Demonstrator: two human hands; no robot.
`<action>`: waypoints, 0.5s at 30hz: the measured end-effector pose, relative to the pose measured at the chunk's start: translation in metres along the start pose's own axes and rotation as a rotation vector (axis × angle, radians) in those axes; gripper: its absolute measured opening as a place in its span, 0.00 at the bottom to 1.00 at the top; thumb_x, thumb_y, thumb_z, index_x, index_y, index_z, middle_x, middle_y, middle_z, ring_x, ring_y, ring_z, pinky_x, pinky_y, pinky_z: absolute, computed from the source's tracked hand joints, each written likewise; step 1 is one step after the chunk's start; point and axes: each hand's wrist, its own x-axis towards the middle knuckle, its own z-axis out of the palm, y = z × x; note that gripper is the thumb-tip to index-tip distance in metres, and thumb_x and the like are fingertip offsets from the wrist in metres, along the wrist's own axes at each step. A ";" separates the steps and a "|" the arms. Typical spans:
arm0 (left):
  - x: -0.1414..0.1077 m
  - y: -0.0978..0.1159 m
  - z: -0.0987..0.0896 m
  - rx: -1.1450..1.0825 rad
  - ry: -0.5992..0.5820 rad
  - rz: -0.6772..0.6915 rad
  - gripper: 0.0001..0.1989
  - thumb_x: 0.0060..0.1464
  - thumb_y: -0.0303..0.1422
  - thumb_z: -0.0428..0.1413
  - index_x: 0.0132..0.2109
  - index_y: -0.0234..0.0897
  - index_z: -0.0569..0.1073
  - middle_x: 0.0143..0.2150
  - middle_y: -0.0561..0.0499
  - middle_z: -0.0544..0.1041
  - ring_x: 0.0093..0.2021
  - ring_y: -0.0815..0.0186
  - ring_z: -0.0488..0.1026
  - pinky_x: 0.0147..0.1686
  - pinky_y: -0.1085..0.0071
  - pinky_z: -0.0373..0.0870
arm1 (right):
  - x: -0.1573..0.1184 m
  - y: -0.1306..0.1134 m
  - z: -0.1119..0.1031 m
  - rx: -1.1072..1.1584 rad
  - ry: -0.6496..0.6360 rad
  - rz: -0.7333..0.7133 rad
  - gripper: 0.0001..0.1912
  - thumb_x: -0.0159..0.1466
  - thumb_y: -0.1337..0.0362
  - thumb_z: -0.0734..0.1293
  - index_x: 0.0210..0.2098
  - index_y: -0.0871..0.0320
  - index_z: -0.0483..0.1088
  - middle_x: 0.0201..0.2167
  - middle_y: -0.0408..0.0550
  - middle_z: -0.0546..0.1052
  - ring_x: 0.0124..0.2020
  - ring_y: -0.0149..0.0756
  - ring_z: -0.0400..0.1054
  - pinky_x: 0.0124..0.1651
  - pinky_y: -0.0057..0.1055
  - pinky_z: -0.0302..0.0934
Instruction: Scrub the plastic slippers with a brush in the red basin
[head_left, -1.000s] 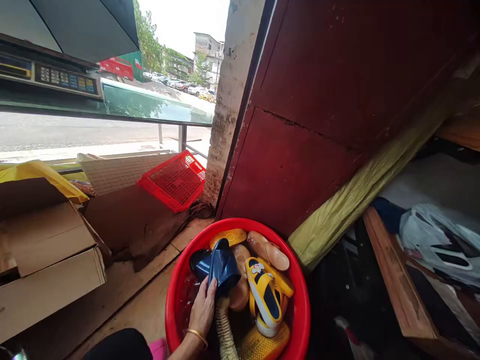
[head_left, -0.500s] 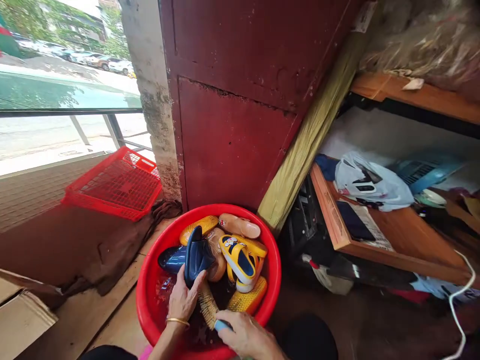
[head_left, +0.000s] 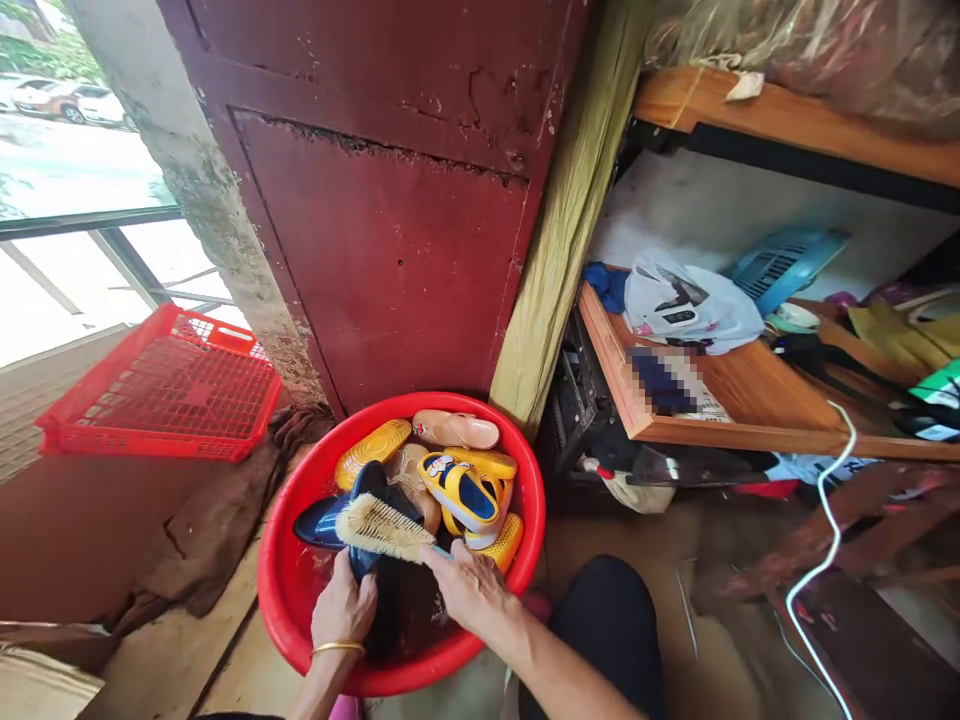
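A red basin [head_left: 271,600] holds dark water and several shoes. My left hand [head_left: 343,605] is closed on a dark blue slipper [head_left: 363,562] over the near left part of the basin. My right hand [head_left: 469,582] grips a scrubbing brush [head_left: 384,528] by its blue handle, and the pale bristles lie across the blue slipper, hiding part of it. Another blue slipper [head_left: 316,523] rests just behind. Further back are a yellow shoe with its sole up [head_left: 373,452], a beige shoe [head_left: 455,429] and a yellow and white sandal [head_left: 463,492].
A red plastic crate [head_left: 161,385] stands at the left near a brown cloth [head_left: 202,530]. Behind the basin is a dark red door [head_left: 390,270]. At the right, a wooden shelf [head_left: 780,390] carries a white plastic bag [head_left: 690,300] and a blue fan [head_left: 787,265]. A white cable [head_left: 814,540] hangs down.
The brush has come up from low beside the slipper to lie across it, bristles showing. The slipper has lowered and tipped. My view has turned to the right.
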 end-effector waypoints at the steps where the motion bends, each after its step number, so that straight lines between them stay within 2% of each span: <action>1: 0.001 -0.003 -0.001 -0.021 -0.012 -0.030 0.18 0.63 0.37 0.43 0.56 0.35 0.64 0.46 0.35 0.83 0.43 0.47 0.82 0.39 0.61 0.72 | 0.001 0.007 0.000 -0.011 -0.023 0.009 0.20 0.71 0.68 0.58 0.58 0.48 0.73 0.42 0.53 0.78 0.34 0.40 0.73 0.38 0.33 0.68; 4: 0.005 -0.009 -0.003 -0.083 -0.039 -0.073 0.14 0.63 0.37 0.43 0.51 0.39 0.64 0.41 0.39 0.83 0.41 0.49 0.82 0.36 0.63 0.71 | -0.003 0.033 -0.007 -0.003 -0.083 0.066 0.20 0.70 0.68 0.58 0.56 0.49 0.73 0.39 0.51 0.79 0.35 0.39 0.73 0.38 0.30 0.66; 6: 0.008 -0.009 -0.001 -0.109 -0.054 -0.075 0.11 0.62 0.37 0.43 0.48 0.40 0.64 0.40 0.39 0.82 0.40 0.49 0.82 0.36 0.63 0.71 | -0.005 0.039 -0.011 0.016 -0.085 0.088 0.21 0.70 0.69 0.57 0.57 0.50 0.72 0.38 0.50 0.79 0.37 0.39 0.74 0.39 0.29 0.66; 9: 0.010 -0.004 0.003 -0.129 -0.059 -0.088 0.11 0.61 0.38 0.45 0.47 0.39 0.64 0.40 0.37 0.81 0.40 0.48 0.82 0.36 0.62 0.71 | 0.002 0.025 -0.010 0.046 -0.051 0.039 0.22 0.71 0.65 0.57 0.63 0.49 0.68 0.40 0.50 0.79 0.38 0.40 0.73 0.39 0.30 0.65; 12: 0.011 -0.002 0.006 -0.149 -0.065 -0.124 0.12 0.60 0.37 0.45 0.48 0.38 0.66 0.41 0.36 0.82 0.41 0.49 0.82 0.37 0.63 0.72 | 0.011 0.011 -0.004 0.006 -0.119 0.027 0.22 0.72 0.64 0.56 0.63 0.47 0.67 0.39 0.51 0.79 0.36 0.41 0.74 0.37 0.32 0.65; 15: 0.009 -0.006 0.006 -0.186 -0.069 -0.122 0.17 0.61 0.37 0.44 0.53 0.36 0.68 0.43 0.38 0.82 0.41 0.51 0.82 0.38 0.63 0.73 | 0.012 0.022 -0.008 -0.033 -0.184 0.091 0.22 0.71 0.67 0.55 0.58 0.50 0.71 0.39 0.52 0.80 0.37 0.42 0.75 0.38 0.33 0.65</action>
